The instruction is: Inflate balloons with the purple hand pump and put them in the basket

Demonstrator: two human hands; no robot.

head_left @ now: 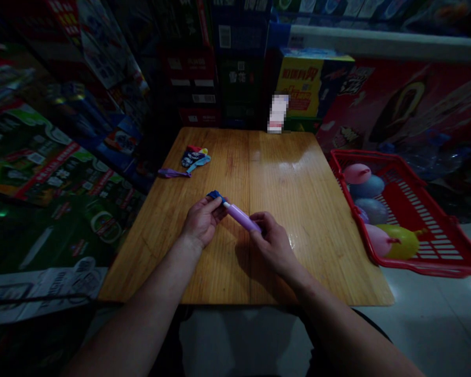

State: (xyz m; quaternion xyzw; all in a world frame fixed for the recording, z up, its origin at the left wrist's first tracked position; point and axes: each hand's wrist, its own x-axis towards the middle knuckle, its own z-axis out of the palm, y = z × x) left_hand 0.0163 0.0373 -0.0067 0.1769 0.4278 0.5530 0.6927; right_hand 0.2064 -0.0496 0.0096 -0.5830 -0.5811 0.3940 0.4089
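Note:
Between the fingers of my left hand (204, 220) is a dark blue uninflated balloon (215, 195). The fingers of my right hand (273, 241) are wrapped round a purple balloon pump (243, 218), a slim tube with a white nozzle. Its nozzle tip is at the blue balloon's neck, close to my left thumb; whether it sits inside the neck I cannot tell. Both hands are above the middle of the wooden table (298, 193). Farther back on the left lies a small pile of uninflated balloons (194, 157), with a purple uninflated balloon (174, 173) beside it.
On the right, a red basket (427, 269) holds several inflated balloons, among them a yellow balloon (403, 242). Stacked cartons (241, 78) stand behind the table, and green beer cartons (43, 152) line the left. A blurred-out pale object (278, 114) is at the table's back edge.

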